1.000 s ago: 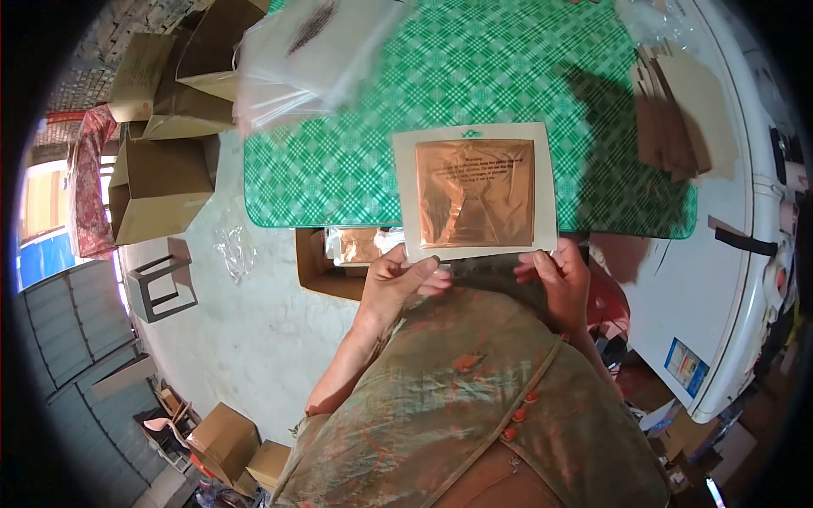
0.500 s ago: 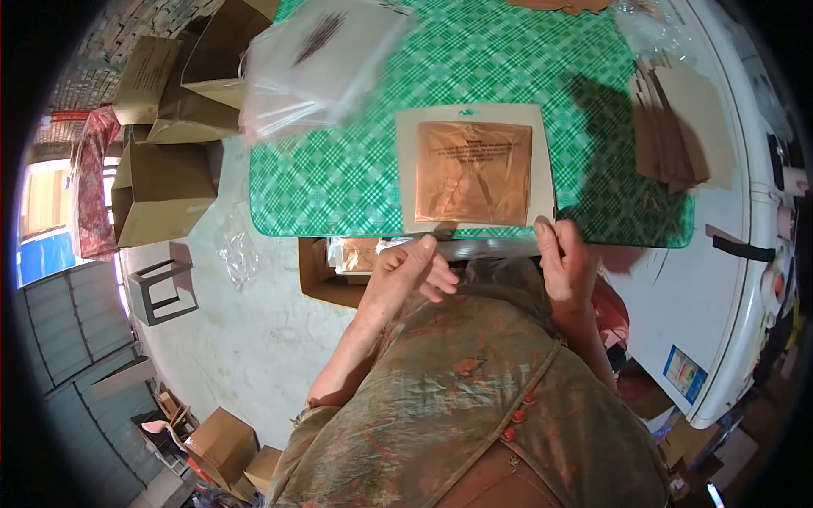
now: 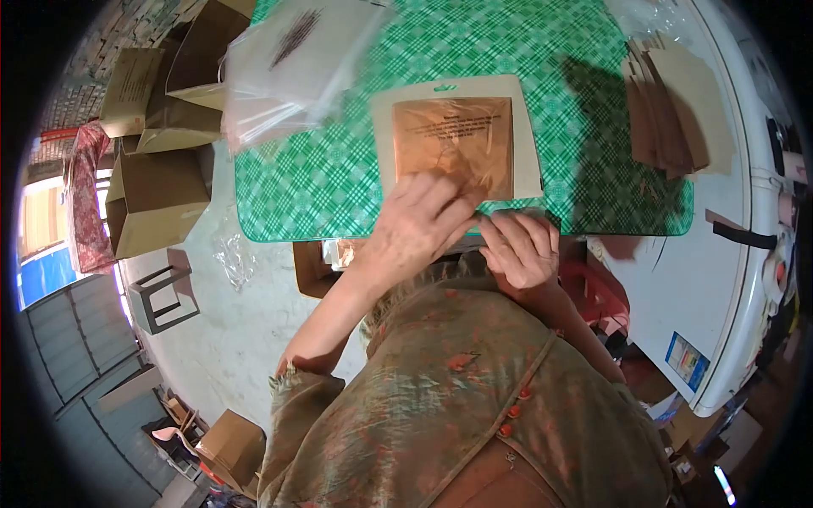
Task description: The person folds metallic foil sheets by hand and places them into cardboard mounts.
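I have one orange packet [image 3: 453,140] on one pale card [image 3: 523,152] at mid-frame, by the near edge of the green table [image 3: 288,195]. Cloth shows between the card and the plastic bags [image 3: 296,68] at upper left, and a wider shaded stretch runs toward the brown stack [image 3: 665,118] at upper right. I count two hands: the left hand [image 3: 419,224] is curled over the packet's lower edge, the right hand [image 3: 521,245] bunched at the table edge, their fingertips close together. I can't tell whether either is pinching anything. Fingers hide the packet's bottom, its print is too fine for me to read, and the left forearm partly covers a box [image 3: 312,278] below the table.
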Demonstrator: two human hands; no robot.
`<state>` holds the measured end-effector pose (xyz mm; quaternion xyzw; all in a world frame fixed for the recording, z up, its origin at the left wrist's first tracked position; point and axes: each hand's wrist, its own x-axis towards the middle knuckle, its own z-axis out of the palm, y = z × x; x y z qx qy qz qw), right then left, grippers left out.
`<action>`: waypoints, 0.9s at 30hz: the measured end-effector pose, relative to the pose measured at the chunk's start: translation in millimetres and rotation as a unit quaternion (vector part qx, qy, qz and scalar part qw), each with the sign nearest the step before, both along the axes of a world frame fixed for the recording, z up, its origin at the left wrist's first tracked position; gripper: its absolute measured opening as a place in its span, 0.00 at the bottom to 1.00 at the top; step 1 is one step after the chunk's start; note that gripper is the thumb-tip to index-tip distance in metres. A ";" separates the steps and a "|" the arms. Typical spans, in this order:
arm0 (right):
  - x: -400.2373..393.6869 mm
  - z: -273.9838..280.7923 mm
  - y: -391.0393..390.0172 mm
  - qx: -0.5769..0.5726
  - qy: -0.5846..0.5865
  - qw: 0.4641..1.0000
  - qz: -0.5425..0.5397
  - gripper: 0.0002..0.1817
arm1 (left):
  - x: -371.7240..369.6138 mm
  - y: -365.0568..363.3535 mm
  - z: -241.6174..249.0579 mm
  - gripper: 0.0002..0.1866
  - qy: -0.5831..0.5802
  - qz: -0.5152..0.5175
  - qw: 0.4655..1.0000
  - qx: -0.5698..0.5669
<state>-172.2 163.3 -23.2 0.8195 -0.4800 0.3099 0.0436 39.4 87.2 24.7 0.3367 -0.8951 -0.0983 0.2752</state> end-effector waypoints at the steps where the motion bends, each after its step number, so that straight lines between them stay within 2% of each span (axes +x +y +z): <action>1: -0.4 -1.8 -0.6 -0.005 -0.004 1.000 -0.009 0.22 | -5.6 -5.3 -0.8 0.19 0.005 -0.011 1.000 0.000; 7: -5.2 -9.6 -2.6 -0.024 -0.008 0.999 -0.022 0.20 | -11.5 -24.9 -8.3 0.16 0.002 -0.022 1.000 -0.006; 19: -4.3 -17.8 -3.4 -0.039 -0.009 0.999 -0.033 0.19 | -31.5 -31.8 -11.4 0.19 -0.003 0.007 0.998 -0.056; 22: -3.1 -18.3 -3.7 -0.042 -0.009 0.998 -0.036 0.20 | -32.0 -32.0 -13.7 0.22 -0.019 0.017 0.999 -0.044; 27: -3.1 -21.0 -3.1 -0.047 -0.001 0.998 -0.040 0.20 | -27.4 -32.8 -3.9 0.25 -0.030 -0.022 0.999 0.000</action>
